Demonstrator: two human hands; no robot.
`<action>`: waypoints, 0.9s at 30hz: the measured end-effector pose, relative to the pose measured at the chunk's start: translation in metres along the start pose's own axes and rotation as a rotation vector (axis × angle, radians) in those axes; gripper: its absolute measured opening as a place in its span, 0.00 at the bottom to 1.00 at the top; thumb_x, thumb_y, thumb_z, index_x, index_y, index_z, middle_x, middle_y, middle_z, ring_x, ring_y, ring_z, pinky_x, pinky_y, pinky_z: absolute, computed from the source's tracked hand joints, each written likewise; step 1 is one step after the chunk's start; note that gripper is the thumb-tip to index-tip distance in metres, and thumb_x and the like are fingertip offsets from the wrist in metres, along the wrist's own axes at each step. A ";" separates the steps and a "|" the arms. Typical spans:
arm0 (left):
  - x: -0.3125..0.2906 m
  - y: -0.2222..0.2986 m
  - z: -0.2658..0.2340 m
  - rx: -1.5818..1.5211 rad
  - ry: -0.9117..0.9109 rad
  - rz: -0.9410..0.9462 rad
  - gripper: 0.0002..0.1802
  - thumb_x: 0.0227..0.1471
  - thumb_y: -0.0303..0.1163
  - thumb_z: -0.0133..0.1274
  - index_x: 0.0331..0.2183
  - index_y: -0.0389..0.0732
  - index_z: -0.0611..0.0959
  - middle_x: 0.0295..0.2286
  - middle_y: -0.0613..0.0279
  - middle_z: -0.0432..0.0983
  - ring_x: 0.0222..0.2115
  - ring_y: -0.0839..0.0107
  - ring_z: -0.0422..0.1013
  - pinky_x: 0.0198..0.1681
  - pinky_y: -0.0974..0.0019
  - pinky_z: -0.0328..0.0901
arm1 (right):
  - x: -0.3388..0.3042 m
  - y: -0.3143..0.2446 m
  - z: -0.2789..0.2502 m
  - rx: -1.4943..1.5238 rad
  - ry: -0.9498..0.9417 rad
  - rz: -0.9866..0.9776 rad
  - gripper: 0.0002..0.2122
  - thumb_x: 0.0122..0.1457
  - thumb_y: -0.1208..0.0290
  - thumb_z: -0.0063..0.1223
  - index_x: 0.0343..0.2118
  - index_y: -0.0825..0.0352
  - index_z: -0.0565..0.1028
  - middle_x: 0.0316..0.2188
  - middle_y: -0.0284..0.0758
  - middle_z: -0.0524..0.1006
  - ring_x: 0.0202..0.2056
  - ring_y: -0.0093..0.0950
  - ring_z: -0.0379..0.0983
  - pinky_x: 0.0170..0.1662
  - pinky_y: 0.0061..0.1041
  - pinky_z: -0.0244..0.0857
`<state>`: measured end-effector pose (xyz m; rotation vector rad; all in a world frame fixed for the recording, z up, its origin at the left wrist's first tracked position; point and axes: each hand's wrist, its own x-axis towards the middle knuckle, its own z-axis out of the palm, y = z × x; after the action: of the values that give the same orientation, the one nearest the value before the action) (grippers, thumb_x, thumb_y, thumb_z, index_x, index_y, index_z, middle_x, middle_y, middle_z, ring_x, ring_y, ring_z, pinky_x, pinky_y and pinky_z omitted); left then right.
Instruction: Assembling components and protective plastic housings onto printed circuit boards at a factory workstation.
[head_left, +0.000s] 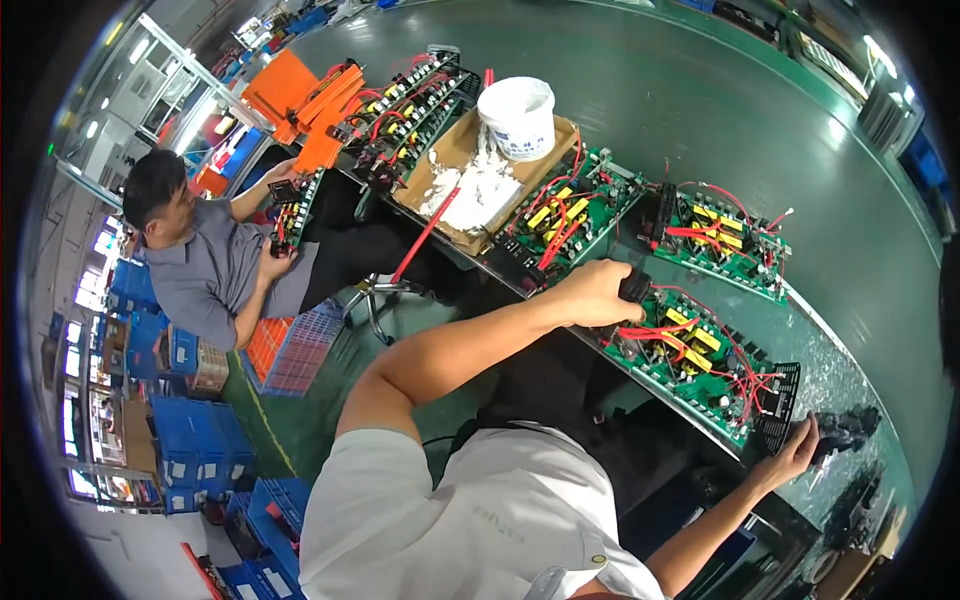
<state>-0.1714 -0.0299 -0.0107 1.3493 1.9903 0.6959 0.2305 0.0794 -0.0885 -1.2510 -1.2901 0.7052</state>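
Observation:
A green circuit board [690,345] with yellow-wrapped parts and red wires lies at the bench edge in front of me. My left hand [598,292] is closed around the black piece [634,287] at its left end. At the other end, my right hand [792,456] has its fingers bent against the black slotted end panel [780,405]; its grip is partly hidden. A dark crumpled heap [845,432] lies just beyond those fingers. Two similar boards sit farther back, one at the left [570,215] and one at the right [725,240].
A white bucket [517,120] stands in a cardboard tray [462,236] smeared with white paste. More boards [415,110] and orange sheets [300,95] are at the far left. A seated co-worker [215,250] holds another board. Blue crates [200,440] stand on the floor.

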 end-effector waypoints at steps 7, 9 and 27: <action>-0.006 0.002 -0.016 -0.195 -0.064 -0.018 0.19 0.40 0.33 0.64 0.33 0.30 0.80 0.26 0.52 0.79 0.27 0.68 0.73 0.33 0.63 0.67 | 0.000 0.004 0.006 -0.050 0.030 -0.068 0.14 0.67 0.68 0.47 0.48 0.73 0.75 0.31 0.26 0.72 0.30 0.15 0.61 0.33 0.16 0.57; -0.005 0.002 -0.023 -0.216 -0.069 -0.030 0.18 0.41 0.33 0.64 0.33 0.30 0.80 0.26 0.54 0.79 0.27 0.70 0.73 0.33 0.64 0.66 | 0.002 0.007 0.004 -0.078 0.010 -0.084 0.15 0.67 0.68 0.47 0.48 0.75 0.74 0.40 0.34 0.76 0.39 0.21 0.69 0.46 0.20 0.63; -0.021 -0.082 -0.394 -0.589 0.755 0.027 0.14 0.46 0.32 0.61 0.31 0.30 0.81 0.26 0.57 0.79 0.24 0.68 0.77 0.30 0.61 0.76 | 0.007 0.013 0.004 -0.231 -0.009 0.004 0.13 0.67 0.65 0.48 0.49 0.67 0.75 0.23 0.23 0.67 0.23 0.13 0.57 0.24 0.14 0.49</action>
<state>-0.5089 -0.1076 0.1961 0.8045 2.0224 1.8378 0.2311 0.0902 -0.0996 -1.4373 -1.4067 0.5768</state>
